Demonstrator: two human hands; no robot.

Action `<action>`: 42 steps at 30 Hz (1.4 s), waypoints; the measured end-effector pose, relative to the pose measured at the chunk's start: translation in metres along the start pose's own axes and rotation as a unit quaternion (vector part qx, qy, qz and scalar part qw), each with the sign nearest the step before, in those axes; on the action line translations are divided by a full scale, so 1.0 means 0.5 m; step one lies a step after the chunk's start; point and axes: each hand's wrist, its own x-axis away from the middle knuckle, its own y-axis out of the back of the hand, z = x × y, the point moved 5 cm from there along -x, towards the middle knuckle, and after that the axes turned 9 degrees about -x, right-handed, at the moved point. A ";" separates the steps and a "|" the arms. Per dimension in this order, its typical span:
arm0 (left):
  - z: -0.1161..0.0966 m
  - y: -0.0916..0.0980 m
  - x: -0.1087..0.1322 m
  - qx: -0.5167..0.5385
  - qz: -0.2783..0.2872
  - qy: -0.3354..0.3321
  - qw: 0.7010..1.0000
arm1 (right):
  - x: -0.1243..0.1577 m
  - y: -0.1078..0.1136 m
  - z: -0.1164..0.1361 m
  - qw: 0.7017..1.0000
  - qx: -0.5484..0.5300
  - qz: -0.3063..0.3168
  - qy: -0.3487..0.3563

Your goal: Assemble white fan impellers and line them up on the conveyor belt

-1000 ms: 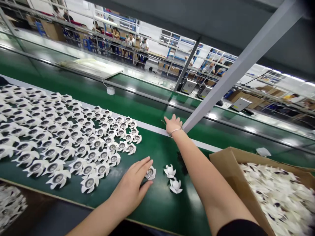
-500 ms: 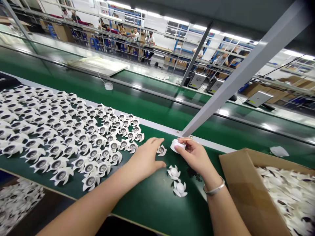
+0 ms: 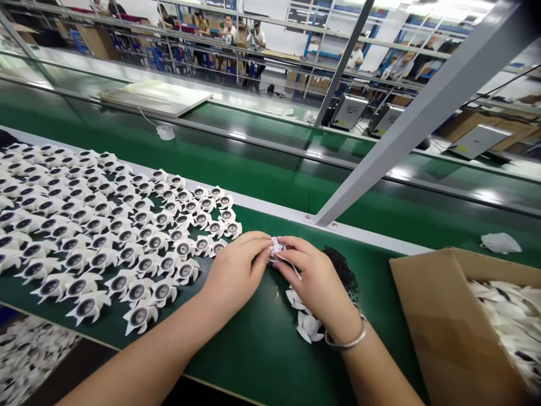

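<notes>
My left hand [image 3: 236, 272] and my right hand [image 3: 310, 280] meet over a small white fan part [image 3: 276, 247], holding it between their fingertips. A thin white wire [image 3: 289, 266] runs from it across my right fingers. Rows of white fan impellers with grey centres [image 3: 139, 254] lie on the green conveyor belt [image 3: 262, 361], close beside my left hand. Under my right wrist are two more white impellers [image 3: 309, 328], partly hidden. A dark heap of small black pieces [image 3: 341, 269] lies just beyond my right hand.
An open cardboard box [image 3: 439, 332] full of white impellers stands at the right edge of the belt. Another heap of them [image 3: 34, 361] lies below the belt's near left edge. A grey steel post [image 3: 401, 141] slants above the belt, and people sit at benches far behind.
My hands have come together from apart, and the white part with its wire is now between them. The loose impeller near my left fingers no longer shows. The view has tilted slightly.
</notes>
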 end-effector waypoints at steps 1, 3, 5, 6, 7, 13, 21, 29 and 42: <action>0.006 -0.003 -0.002 -0.001 -0.001 0.002 1.000 | -0.002 -0.003 -0.001 1.000 0.001 0.000 -0.007; 0.020 -0.008 -0.008 0.009 0.008 0.015 1.000 | -0.007 -0.009 0.002 1.000 0.018 0.005 -0.025; 0.035 -0.012 -0.013 0.025 0.028 0.034 0.999 | -0.011 -0.015 0.007 0.998 0.044 0.015 -0.052; 0.040 -0.013 -0.014 0.028 0.035 0.040 0.998 | -0.013 -0.017 0.010 0.996 0.055 0.021 -0.065; 0.043 -0.013 -0.015 0.023 0.039 0.042 0.998 | -0.013 -0.017 0.012 0.995 0.062 0.025 -0.077; 0.014 -0.008 -0.004 -0.019 0.037 -0.013 0.999 | -0.010 0.012 -0.001 0.994 0.010 0.099 -0.052; -0.071 -0.051 0.035 -0.037 0.120 -0.177 0.976 | 0.009 0.137 -0.057 0.966 0.187 -0.116 -0.134; -0.070 -0.087 0.051 0.009 0.262 -0.183 0.947 | 0.057 0.093 -0.052 0.893 0.109 0.267 -0.346; -0.106 -0.069 0.068 -0.172 -0.025 -0.347 0.922 | 0.046 0.048 -0.011 0.845 0.316 0.219 -0.373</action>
